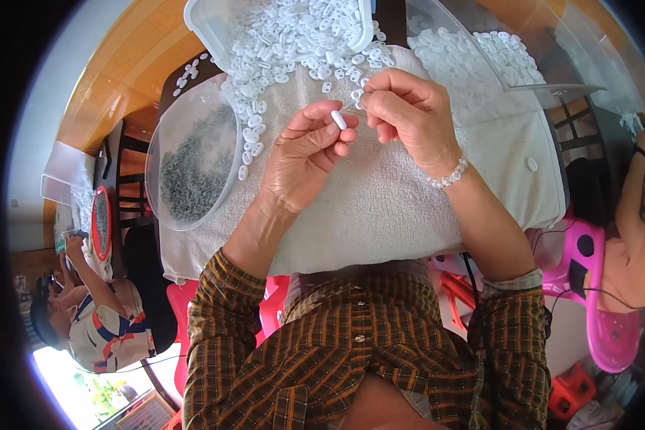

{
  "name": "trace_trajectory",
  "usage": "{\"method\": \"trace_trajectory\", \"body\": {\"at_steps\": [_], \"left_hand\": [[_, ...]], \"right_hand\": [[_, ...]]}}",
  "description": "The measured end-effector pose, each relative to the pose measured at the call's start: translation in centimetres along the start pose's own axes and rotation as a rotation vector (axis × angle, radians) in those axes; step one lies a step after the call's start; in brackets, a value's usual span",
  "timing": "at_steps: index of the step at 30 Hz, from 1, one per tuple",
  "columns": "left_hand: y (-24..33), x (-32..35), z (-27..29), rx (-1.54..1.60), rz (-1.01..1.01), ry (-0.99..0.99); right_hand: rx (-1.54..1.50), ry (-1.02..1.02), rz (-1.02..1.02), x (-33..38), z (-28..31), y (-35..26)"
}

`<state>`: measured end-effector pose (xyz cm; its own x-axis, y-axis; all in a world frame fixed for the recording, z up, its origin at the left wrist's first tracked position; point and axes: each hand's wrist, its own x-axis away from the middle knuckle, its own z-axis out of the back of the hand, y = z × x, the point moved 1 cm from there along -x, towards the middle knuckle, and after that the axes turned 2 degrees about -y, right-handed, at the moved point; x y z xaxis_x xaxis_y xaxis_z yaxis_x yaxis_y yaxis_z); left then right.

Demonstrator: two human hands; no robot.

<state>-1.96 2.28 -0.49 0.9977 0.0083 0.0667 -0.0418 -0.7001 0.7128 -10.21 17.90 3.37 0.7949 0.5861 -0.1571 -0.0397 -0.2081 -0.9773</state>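
Between the thumb and fingers of my left hand is a small white oval plastic piece, tilted, its smooth side showing. My right hand is pinched just to the right of it, a short gap away. Whatever its fingertips hold is too small to make out. Both hands are above a cream towel spread over the table. Many loose white oval pieces, several with a slot in the middle, lie beyond and to the left of my left hand.
A white tub at the far side spills more white pieces. On the left, a round clear tray holds many small grey parts. A clear bin of white pieces stands far right. One white piece lies alone; people sit on both sides.
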Motion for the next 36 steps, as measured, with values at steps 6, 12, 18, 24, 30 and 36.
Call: {"method": "trace_trajectory", "body": {"at_steps": [6, 12, 18, 24, 30, 36], "left_hand": [[0.0, 0.5, -0.1, -0.111, -0.024, 0.010], [0.0, 1.0, -1.5, -0.428, -0.123, 0.096], [-0.1, 0.7, -0.8, -0.451, -0.152, 0.074], [0.0, 0.8, -1.0, -0.427, -0.162, 0.070], [-0.2, 0.6, -0.6, -0.404, -0.238, 0.047], [0.5, 0.9, -1.3, -0.427, -0.158, 0.102]], "right_hand": [[-0.018, -0.012, -0.036, -0.2, -0.1, 0.3], [-0.027, -0.017, -0.042, -0.1, -0.1, 0.4], [-0.006, -0.041, -0.022, -0.1, -0.2, 0.4], [0.050, -0.081, -0.011, 0.1, -0.3, 0.4], [0.043, -0.105, -0.060, 0.1, -0.5, 0.6], [0.041, -0.112, -0.052, 0.1, -0.4, 0.5]]}}
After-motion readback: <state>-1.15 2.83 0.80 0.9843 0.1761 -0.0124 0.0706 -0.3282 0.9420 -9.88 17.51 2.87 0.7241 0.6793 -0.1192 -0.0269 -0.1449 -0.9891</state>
